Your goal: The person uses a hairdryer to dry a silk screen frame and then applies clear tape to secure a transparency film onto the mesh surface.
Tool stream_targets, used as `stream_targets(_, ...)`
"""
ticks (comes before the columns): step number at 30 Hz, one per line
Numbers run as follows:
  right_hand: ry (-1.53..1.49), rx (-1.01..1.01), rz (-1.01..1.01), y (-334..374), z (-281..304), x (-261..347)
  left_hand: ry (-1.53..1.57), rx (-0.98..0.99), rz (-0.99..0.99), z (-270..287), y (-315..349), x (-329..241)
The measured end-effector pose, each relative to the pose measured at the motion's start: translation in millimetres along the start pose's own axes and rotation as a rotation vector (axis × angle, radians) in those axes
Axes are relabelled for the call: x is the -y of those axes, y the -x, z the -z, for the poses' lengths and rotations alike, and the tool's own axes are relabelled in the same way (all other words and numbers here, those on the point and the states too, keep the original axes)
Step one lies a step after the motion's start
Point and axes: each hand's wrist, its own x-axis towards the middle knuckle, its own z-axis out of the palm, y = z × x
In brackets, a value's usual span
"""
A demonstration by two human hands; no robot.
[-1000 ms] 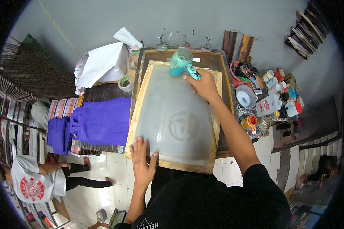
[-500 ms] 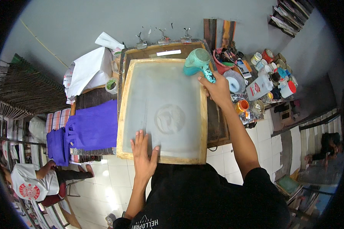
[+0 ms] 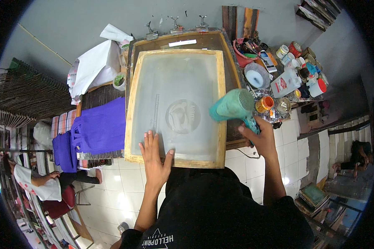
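Note:
A screen-printing frame (image 3: pixel 178 74) with wooden edges and pale grey mesh lies in front of me. Its mesh bears a round emblem (image 3: pixel 182 116) and a narrow strip of marks beside it. My left hand (image 3: pixel 157 162) rests with fingers spread on the lower edge and mesh of the frame. In my right hand (image 3: pixel 263 139) is a teal hair dryer (image 3: pixel 235 103), gripped by its handle at the frame's right side. The dryer's nozzle points left over the right edge of the mesh.
Under the frame is a larger dark board (image 3: pixel 232 137) with metal clamps (image 3: pixel 176 28) behind. Purple fabric (image 3: pixel 99 130) lies to the left, near white paper (image 3: pixel 96 66). Paint jars (image 3: pixel 264 104) and a white jug (image 3: pixel 286 84) crowd the right. Someone sits (image 3: pixel 41 182) at far left.
My right hand has brought the hair dryer from the frame's far right corner nearer to me and to the right. My left hand stays on the frame. The emblem shows more clearly.

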Motion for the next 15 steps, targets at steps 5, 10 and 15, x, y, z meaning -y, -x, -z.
stream_targets(5,-0.001,0.118,-0.090,30,5,-1,-0.003,-0.030,0.036,3,3,6)
stream_targets(10,0.023,0.272,-0.037,38,-12,6,-0.034,-0.060,0.085,7,10,12)
stream_targets(15,0.081,0.388,0.087,32,-37,-5,-0.033,-0.080,0.127,8,16,11)
